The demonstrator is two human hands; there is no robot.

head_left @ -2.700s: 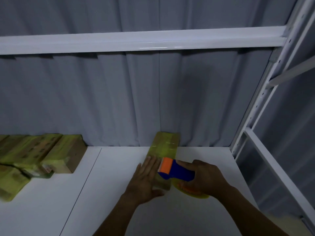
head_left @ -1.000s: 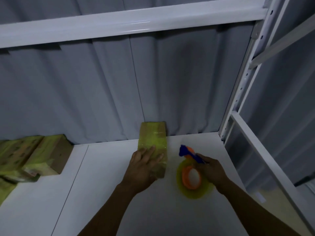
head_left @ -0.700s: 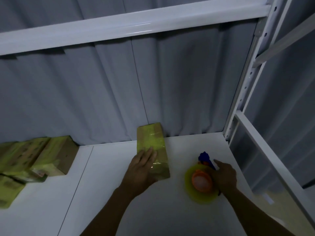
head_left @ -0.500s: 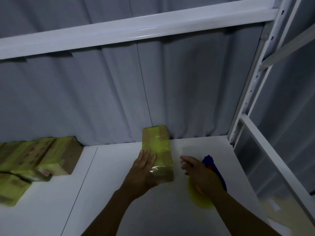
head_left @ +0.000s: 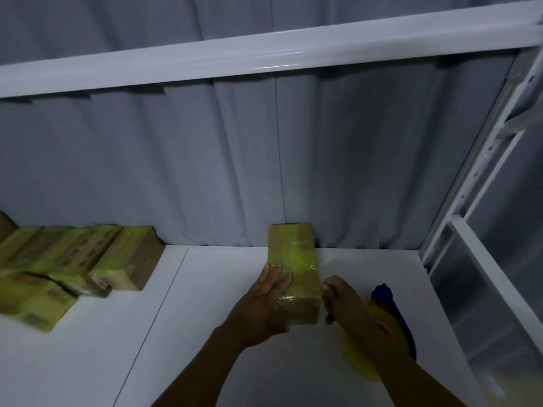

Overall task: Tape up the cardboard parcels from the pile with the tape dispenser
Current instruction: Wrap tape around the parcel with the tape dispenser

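- Parcel (head_left: 293,259): yellow-taped, mid worktop (head_left: 205,362), far end at curtain (head_left: 205,171).
- Left hand (head_left: 261,298): fingers straight, flat on parcel.
- Right hand (head_left: 345,301): fingers curled beside parcel's right edge; grip unclear.
- Tape dispenser (head_left: 382,295): on worktop, mostly hidden behind right forearm (head_left: 417,383).
- Pile (head_left: 73,259): left, cut off by frame.

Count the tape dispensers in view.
1. The tape dispenser lies on the table right of the parcel, partly hidden behind the right hand and its arm, which does not hold it. The pile at left could hide another.
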